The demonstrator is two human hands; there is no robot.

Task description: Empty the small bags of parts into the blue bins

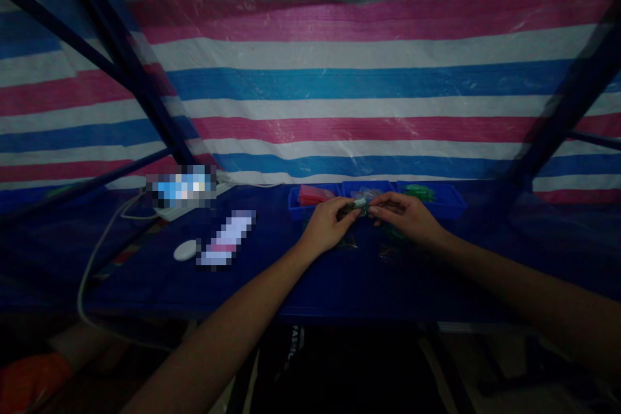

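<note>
Over the dark blue table, my left hand [326, 225] is closed in a pinch on a small pale and greenish piece [360, 203]. My right hand [408, 215] comes in from the other side, its thumb and fingers pinched at the right end of that piece. The dim light hides what exactly it is. Just behind my hands stand a blue bin with red packets [313, 195], one with clear, crinkly pieces [365, 194], and a third with green pieces [420, 192]. Below my fingers lie small brassy bits [348, 244], too dark to name.
On the left are a blurred-out lit phone [227, 239], a white round case [186, 250], and a power strip [187, 206] with a white cable [90, 259]. Dark blue frame bars [121, 65] and a striped plastic sheet [339, 84] enclose the table. Someone's orange garment [33, 380] shows at lower left.
</note>
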